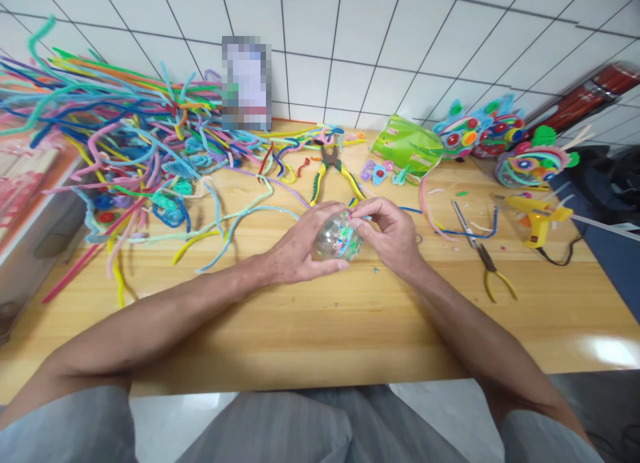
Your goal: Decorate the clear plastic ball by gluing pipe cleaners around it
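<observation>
A clear, rounded container (327, 240) with bits of green, blue and pink on its right side is held above the wooden table. My left hand (303, 246) wraps round it from the left, with the thumb below and the fingers over the top. At its upper right, my right hand (387, 233) pinches with thumb and forefinger against a small pink piece (350, 216), mostly covered by the fingertips. Just beyond the hands lie pliers with yellow and green handles (320, 180), jaws pointing to the wall.
Tangled pipe cleaners (145, 136) cover the table's left side. A green packet (407, 146) and decorated clear containers (530, 163) stand at the back right. A yellow glue gun (537, 218), a craft knife (464, 223) and yellow-handled pliers (493, 270) lie on the right.
</observation>
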Demonstrator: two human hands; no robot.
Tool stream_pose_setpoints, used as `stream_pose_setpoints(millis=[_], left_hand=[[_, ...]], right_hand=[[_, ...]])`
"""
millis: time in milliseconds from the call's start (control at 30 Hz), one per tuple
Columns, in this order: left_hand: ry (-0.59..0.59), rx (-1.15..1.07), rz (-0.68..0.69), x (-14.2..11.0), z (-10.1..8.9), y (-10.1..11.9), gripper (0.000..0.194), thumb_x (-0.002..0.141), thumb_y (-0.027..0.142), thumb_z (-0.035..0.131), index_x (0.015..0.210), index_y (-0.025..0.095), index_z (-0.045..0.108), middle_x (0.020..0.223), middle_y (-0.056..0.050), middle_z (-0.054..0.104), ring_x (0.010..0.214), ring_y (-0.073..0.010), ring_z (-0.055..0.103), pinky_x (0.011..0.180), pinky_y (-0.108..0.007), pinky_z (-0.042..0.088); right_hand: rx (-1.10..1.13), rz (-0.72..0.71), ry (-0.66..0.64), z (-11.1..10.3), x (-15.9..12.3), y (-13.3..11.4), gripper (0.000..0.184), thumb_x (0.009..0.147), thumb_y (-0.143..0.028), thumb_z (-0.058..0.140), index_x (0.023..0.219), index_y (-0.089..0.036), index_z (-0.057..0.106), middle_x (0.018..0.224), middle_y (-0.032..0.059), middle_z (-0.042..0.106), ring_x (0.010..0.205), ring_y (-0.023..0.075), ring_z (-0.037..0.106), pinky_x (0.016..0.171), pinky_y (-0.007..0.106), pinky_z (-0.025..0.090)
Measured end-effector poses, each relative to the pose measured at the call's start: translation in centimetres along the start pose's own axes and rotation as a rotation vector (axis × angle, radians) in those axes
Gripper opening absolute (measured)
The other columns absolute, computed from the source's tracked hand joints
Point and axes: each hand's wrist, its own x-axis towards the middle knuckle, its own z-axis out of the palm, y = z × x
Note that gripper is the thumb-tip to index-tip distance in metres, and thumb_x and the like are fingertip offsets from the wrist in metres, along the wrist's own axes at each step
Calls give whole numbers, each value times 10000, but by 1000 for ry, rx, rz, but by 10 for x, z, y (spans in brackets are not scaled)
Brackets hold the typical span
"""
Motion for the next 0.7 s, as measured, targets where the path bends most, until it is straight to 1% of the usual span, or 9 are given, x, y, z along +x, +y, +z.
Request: stream_pose_setpoints(millis=[67,100,167,233,300,467,600,700], left_hand=[[-5,24,-83,1,-2,5,918,943,589,783,1654,251,311,1621,-220,490,1541,-393,490,1276,-622,444],[-7,33,-126,2,-3,8,877,959,588,765,1640,244,333,1612,-217,501,1532,-387,501,1265,-607,459],[-15,33,-194,3,-5,13,730,1004,549,721,1584,237,407,1529,-191,575,1447,-350,577,1202,-554,522],[-11,13,-224,5,-5,15,596,1029,502,693,1516,242,468,1418,-154,639,1316,-303,650,1120,-500,572],[15,-9,-207,5,-3,14,555,1019,469,708,1477,249,485,1369,-135,648,1258,-282,661,1084,-479,582],[96,11,-104,2,2,8,656,957,391,783,1497,265,433,1442,-155,567,1396,-316,560,1163,-541,524],[115,79,-81,-1,3,6,766,920,362,815,1548,250,390,1463,-168,530,1432,-331,506,1202,-570,490],[105,87,-100,-1,2,7,717,942,403,800,1533,252,422,1472,-168,515,1449,-338,494,1201,-582,489]], right_hand=[[-17,4,-8,0,0,-1,138,896,-362,837,880,-260,745,892,9,779,872,192,735,848,359,596],[-27,7,-16,0,-1,-2,136,902,-365,830,884,-261,745,891,11,780,873,194,735,848,362,592],[-43,20,-28,1,-2,-4,142,912,-381,818,893,-263,742,897,16,779,884,201,732,864,375,585],[-45,41,-24,3,-3,-6,164,914,-408,816,914,-267,732,914,17,775,898,206,725,888,389,581],[-35,57,-11,4,-3,-6,201,901,-434,828,948,-273,717,941,15,766,912,208,713,909,397,578],[-37,11,-6,5,-2,-3,286,857,-449,864,1022,-288,695,1054,35,709,1031,232,669,979,415,554],[-39,-9,-35,6,-4,0,267,881,-442,842,1050,-296,696,1157,62,677,1164,260,641,1060,441,527],[-19,-26,-48,8,-7,1,243,899,-424,831,1059,-294,703,1180,66,667,1199,264,640,1098,454,505]])
